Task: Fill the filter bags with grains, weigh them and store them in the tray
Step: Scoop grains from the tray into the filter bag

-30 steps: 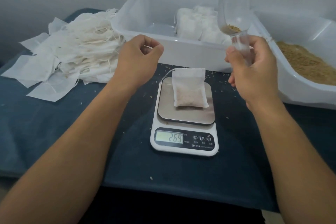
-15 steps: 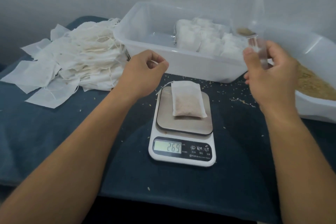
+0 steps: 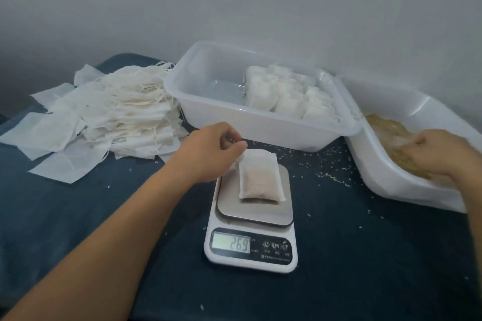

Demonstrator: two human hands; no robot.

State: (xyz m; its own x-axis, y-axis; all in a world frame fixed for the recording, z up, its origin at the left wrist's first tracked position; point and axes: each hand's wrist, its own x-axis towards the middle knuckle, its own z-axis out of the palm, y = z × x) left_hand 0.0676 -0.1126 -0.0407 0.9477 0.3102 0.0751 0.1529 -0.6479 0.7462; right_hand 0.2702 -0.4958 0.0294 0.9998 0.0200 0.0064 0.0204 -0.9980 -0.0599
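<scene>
Dark blue table (image 3: 78,216) is carrying everything: the clear tray (image 3: 234,122) at the back is holding filled bags, the grain tub (image 3: 391,182) is sitting to its right, and a pile of empty filter bags (image 3: 109,112) is lying on the left. The scale (image 3: 251,229) is reading 26.9 with a filled bag (image 3: 259,177) lying flat on it. The left hand (image 3: 211,151) is hovering just beside the bag's top-left corner, fingers curled, maybe pinching its string, can't tell. The right hand (image 3: 440,154) is resting in the grains (image 3: 386,125), too blurry to read its grip.

Dim, flat light; soft focus, wide-angle bending at edges.
</scene>
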